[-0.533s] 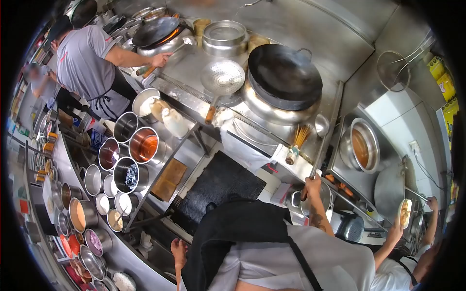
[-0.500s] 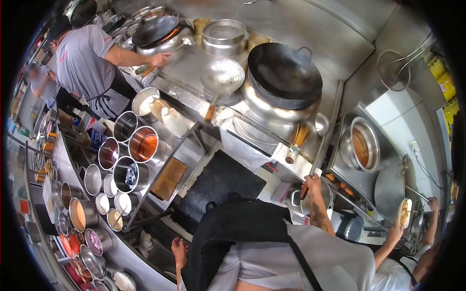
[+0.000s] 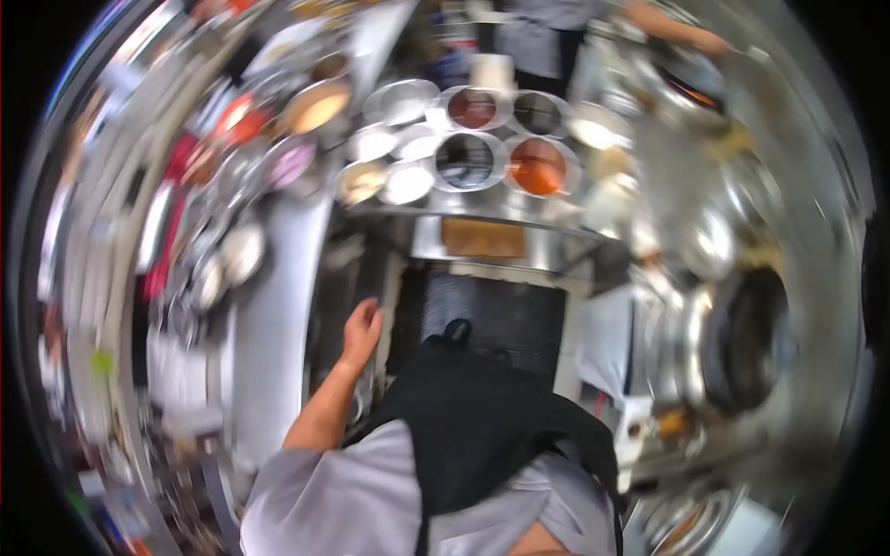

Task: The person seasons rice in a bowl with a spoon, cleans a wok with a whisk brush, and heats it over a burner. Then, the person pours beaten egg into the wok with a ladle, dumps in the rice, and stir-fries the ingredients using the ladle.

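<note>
My left hand (image 3: 363, 332) hangs beside the black apron (image 3: 491, 422), with its fingers loosely curled in and nothing seen in it. Motion blur softens the fingers. It is nearest the front of the steel counter (image 3: 275, 352) on the left, not touching it. My right hand is out of the picture. Ahead, a steel stand carries several pots: one with orange-red liquid (image 3: 538, 169), one with dark contents (image 3: 466, 161), and one with dark red contents (image 3: 476, 107). Smaller containers of white stuff (image 3: 408, 183) stand beside them.
A black wok (image 3: 749, 341) sits on the range at right. On the left counter are bowls, including purple food (image 3: 291, 162) and an orange-tan sauce (image 3: 317, 107). A black mat (image 3: 496, 301) covers the floor ahead. A co-worker (image 3: 542, 42) stands at the far end, an arm over another wok.
The view has swung left, toward the stand of pots, and is blurred. My right hand, earlier on a brown handle at the range edge, has left the view. The range now lies at right.
</note>
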### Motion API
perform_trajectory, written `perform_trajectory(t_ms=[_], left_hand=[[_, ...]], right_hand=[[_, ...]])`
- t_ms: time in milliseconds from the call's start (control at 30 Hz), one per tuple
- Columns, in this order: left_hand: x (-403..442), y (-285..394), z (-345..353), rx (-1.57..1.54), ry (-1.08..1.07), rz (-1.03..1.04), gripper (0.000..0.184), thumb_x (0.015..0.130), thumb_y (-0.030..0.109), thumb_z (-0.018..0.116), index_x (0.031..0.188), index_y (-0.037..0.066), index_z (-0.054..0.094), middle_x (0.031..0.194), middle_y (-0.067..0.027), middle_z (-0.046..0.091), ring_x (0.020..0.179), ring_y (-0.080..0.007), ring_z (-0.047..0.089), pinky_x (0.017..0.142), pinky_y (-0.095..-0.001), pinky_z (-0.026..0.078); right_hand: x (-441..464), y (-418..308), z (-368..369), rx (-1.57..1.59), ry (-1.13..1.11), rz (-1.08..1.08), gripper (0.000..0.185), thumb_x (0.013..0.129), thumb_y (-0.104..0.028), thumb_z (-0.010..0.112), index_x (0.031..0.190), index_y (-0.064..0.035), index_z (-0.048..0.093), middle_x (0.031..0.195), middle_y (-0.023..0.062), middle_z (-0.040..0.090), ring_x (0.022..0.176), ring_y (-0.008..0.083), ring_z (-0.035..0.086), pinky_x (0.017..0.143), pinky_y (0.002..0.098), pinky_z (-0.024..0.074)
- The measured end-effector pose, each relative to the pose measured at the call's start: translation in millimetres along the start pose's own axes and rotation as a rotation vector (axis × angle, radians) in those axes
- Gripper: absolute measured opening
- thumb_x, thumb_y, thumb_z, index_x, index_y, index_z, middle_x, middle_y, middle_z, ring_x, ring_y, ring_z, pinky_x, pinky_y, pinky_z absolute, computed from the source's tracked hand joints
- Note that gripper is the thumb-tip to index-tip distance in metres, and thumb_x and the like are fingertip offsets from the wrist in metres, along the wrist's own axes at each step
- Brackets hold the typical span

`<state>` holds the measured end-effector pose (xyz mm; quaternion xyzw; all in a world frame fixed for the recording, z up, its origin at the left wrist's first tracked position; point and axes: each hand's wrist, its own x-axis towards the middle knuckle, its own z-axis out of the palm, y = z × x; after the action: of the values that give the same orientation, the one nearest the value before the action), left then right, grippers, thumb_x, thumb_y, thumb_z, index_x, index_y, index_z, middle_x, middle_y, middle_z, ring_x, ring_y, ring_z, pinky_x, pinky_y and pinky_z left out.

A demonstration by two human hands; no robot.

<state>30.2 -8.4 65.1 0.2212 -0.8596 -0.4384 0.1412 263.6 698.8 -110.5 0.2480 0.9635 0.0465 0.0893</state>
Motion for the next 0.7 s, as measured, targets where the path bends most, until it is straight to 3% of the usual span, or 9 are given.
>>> perform_trajectory(t_ms=[33, 100, 167, 267, 433, 567, 600, 667, 700], left_hand=[[9.9, 0.2, -19.9, -0.02, 0.099, 0.012, 0.029, 0.088, 0.012, 0.063, 0.114, -0.001, 0.06, 0.093, -0.0119, 0.067, 0.084, -0.0161, 0.063, 0.078, -0.0292, 0.05], [25.0, -21.0, -50.5, -0.034, 0.278, -0.072, 0.024, 0.089, 0.013, 0.061, 0.11, 0.001, 0.061, 0.088, -0.0086, 0.067, 0.078, -0.0129, 0.062, 0.07, -0.0268, 0.05], [37.2, -34.8, -75.9, -0.367, 0.428, -0.377, 0.02, 0.091, 0.017, 0.058, 0.105, 0.003, 0.062, 0.085, -0.0048, 0.064, 0.073, -0.0103, 0.06, 0.061, -0.0244, 0.047], [51.6, -74.0, -136.4, -0.555, 0.757, -0.438, 0.02, 0.094, 0.022, 0.052, 0.104, 0.006, 0.058, 0.086, -0.0033, 0.06, 0.067, -0.0121, 0.057, 0.055, -0.025, 0.046], [74.2, -132.9, -219.6, -0.669, 0.904, -0.657, 0.022, 0.095, 0.025, 0.052, 0.103, 0.006, 0.057, 0.086, -0.0049, 0.061, 0.066, -0.0128, 0.058, 0.051, -0.0265, 0.048], [110.6, -165.4, -258.3, -0.736, 0.797, -0.641, 0.027, 0.095, 0.03, 0.054, 0.102, 0.005, 0.057, 0.081, -0.0048, 0.06, 0.062, -0.0116, 0.058, 0.049, -0.0241, 0.049], [119.1, -172.1, -262.5, -0.724, 0.735, -0.645, 0.021, 0.094, 0.025, 0.055, 0.102, 0.005, 0.057, 0.078, -0.0037, 0.059, 0.06, -0.0107, 0.057, 0.048, -0.0235, 0.049], [130.6, -186.2, -259.7, -0.686, 0.658, -0.614, 0.018, 0.093, 0.019, 0.054, 0.102, 0.004, 0.056, 0.076, -0.0031, 0.057, 0.057, -0.0103, 0.055, 0.047, -0.0237, 0.048], [130.7, -190.4, -259.9, -0.661, 0.634, -0.602, 0.016, 0.093, 0.017, 0.054, 0.103, 0.004, 0.056, 0.075, -0.0028, 0.056, 0.056, -0.0101, 0.054, 0.047, -0.0238, 0.048]], right_hand=[[9.7, -17.2, -13.0, 0.143, -0.078, 0.203, 0.024, 0.083, -0.015, 0.057, 0.093, 0.0056, 0.064, 0.096, 0.0259, 0.065, 0.09, 0.0421, 0.06, 0.087, 0.0462, 0.0453], [34.9, -35.9, -33.2, 0.186, -0.187, 0.281, 0.024, 0.083, -0.015, 0.057, 0.093, 0.0053, 0.064, 0.095, 0.0259, 0.065, 0.09, 0.0422, 0.06, 0.086, 0.0463, 0.0455], [67.4, -54.9, -55.2, 0.156, -0.255, 0.196, 0.023, 0.083, -0.015, 0.058, 0.093, 0.0051, 0.064, 0.095, 0.0259, 0.065, 0.09, 0.0424, 0.06, 0.086, 0.0465, 0.0457], [112.6, -84.3, -93.3, 0.108, -0.337, 0.032, 0.023, 0.083, -0.016, 0.058, 0.093, 0.0048, 0.064, 0.095, 0.026, 0.065, 0.089, 0.0426, 0.06, 0.085, 0.0467, 0.046], [172.2, -156.1, -179.8, 0.099, -0.431, -0.413, 0.023, 0.082, -0.016, 0.059, 0.092, 0.0042, 0.063, 0.095, 0.026, 0.064, 0.088, 0.043, 0.06, 0.083, 0.0471, 0.0465], [184.6, -327.5, -264.6, 0.209, -0.42, -0.912, 0.023, 0.082, -0.017, 0.06, 0.092, 0.0037, 0.063, 0.095, 0.026, 0.064, 0.088, 0.0434, 0.06, 0.081, 0.0473, 0.0469], [165.9, -414.2, -308.9, 0.079, -0.512, -0.854, 0.024, 0.08, -0.016, 0.064, 0.096, 0.0023, 0.063, 0.087, 0.0267, 0.062, 0.083, 0.0453, 0.059, 0.073, 0.0478, 0.0482], [146.8, -516.0, -330.0, 0.326, -0.225, -1.202, 0.023, 0.08, -0.013, 0.065, 0.099, 0.0012, 0.063, 0.078, 0.0242, 0.062, 0.077, 0.0424, 0.06, 0.069, 0.046, 0.0488], [129.6, -565.2, -352.5, 0.323, -0.235, -1.229, 0.025, 0.081, -0.005, 0.064, 0.105, 0.0009, 0.063, 0.081, 0.0223, 0.062, 0.072, 0.0384, 0.061, 0.069, 0.042, 0.0495]])
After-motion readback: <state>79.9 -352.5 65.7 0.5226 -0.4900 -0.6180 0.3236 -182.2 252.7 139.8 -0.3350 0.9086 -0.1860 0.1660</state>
